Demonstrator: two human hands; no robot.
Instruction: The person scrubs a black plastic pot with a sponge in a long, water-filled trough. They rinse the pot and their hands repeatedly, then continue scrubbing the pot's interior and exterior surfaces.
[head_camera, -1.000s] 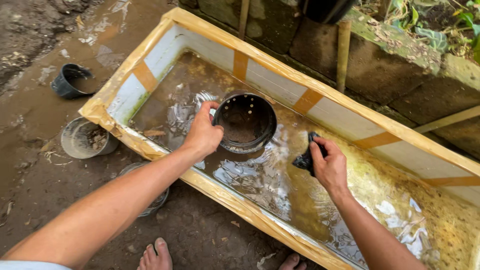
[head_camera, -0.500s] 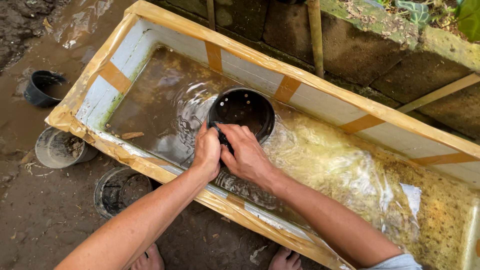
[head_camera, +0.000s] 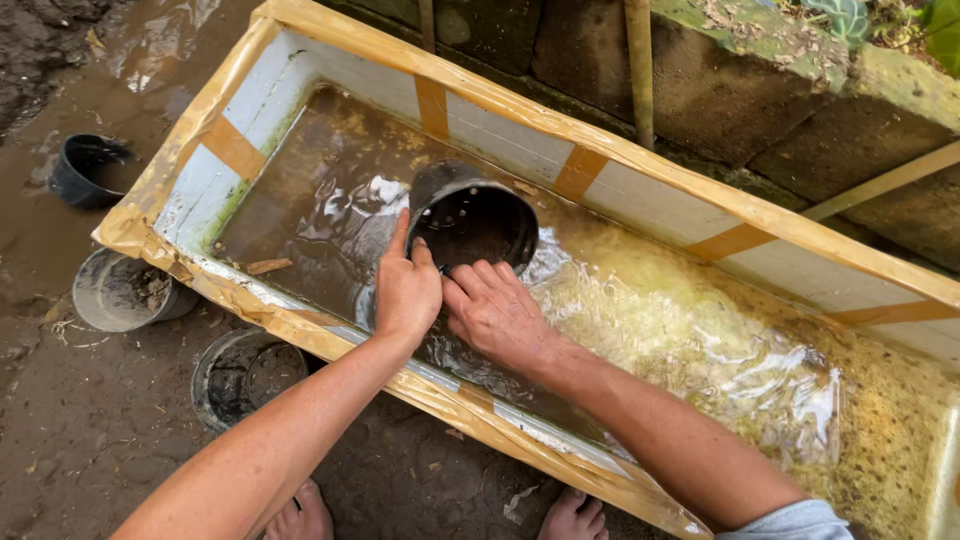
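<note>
Where right hand (head_camera: 495, 312) reaches into black pot (head_camera: 472, 213), fingertips hidden, grip unclear. Left hand (head_camera: 405, 285) fingers extended against rim. Pot half-sunk in water trough (head_camera: 640, 160), tipped, mouth toward person.

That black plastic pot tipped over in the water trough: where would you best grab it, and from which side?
By its rim, from the near side. The black pot lies tilted in the water with its open mouth facing the person, so the near edge of the rim is exposed. The left hand and right hand both sit at that edge; the far wall looks wet and rounded, probably slippery.
</note>
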